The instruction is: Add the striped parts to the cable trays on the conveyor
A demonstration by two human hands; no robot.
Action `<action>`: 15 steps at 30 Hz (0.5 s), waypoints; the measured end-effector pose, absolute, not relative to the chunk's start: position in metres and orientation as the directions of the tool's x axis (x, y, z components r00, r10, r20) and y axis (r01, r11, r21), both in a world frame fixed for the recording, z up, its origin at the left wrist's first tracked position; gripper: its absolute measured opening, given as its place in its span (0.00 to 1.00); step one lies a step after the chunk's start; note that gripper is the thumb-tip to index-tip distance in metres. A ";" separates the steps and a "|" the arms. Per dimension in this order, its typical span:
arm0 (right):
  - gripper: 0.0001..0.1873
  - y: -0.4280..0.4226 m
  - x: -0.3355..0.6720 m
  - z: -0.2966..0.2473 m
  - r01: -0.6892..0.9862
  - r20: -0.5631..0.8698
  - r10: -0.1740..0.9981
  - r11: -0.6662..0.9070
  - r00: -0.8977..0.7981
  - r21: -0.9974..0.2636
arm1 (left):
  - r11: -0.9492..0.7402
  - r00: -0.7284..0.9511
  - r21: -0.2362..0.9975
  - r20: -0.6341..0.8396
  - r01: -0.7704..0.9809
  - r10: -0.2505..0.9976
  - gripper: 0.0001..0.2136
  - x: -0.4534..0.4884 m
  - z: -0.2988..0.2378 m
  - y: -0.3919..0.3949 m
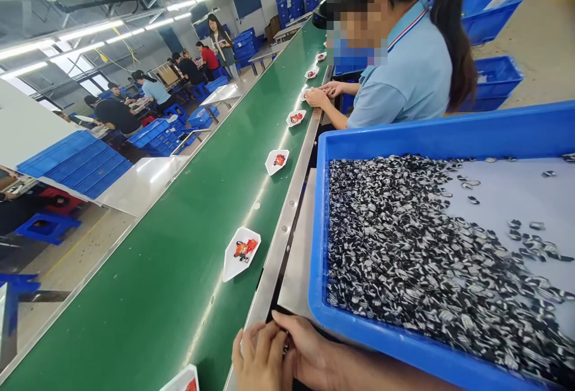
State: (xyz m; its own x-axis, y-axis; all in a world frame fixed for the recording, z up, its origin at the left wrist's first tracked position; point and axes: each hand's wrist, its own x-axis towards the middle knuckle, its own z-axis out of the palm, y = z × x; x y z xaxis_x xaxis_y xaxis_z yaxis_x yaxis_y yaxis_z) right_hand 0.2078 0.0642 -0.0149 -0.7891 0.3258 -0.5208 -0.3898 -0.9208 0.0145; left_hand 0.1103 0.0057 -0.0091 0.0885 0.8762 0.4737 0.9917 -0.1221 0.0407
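Observation:
My left hand [260, 356] and my right hand [309, 349] meet at the bottom, over the metal edge of the green conveyor belt [148, 253]. The left fingers are curled over the right palm, which is cupped. Between them shows a bit of something small and dark with pale marks; the fingers hide most of it. Beside my right arm stands a blue tray [315, 247] with a heap of small black-and-white striped pieces [404, 247]. On the belt close by, a white dish [233, 265] carries small red, orange and black parts.
More white dishes with red parts stand in a row along the belt, one [179, 379] cut off at the bottom edge. A co-worker in a light blue shirt [404, 73] sits further up, hands over the belt. Blue crates [81, 160] and other workers are across the room.

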 end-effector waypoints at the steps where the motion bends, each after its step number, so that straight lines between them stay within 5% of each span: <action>1: 0.16 0.064 0.208 -0.015 -0.378 -0.520 0.298 -0.924 -0.801 0.052 | -0.122 0.097 0.015 0.511 0.992 0.854 0.09 0.114 -0.018 -0.001; 7: 0.14 0.060 0.212 -0.022 -0.304 -0.460 0.184 -0.932 -0.869 0.200 | -0.110 0.077 0.018 0.605 0.994 0.793 0.10 0.125 -0.033 -0.006; 15: 0.10 0.060 0.213 -0.017 -0.221 -0.389 0.112 -0.943 -0.914 0.248 | -0.072 -0.071 0.187 0.656 0.980 0.751 0.09 0.145 -0.031 -0.003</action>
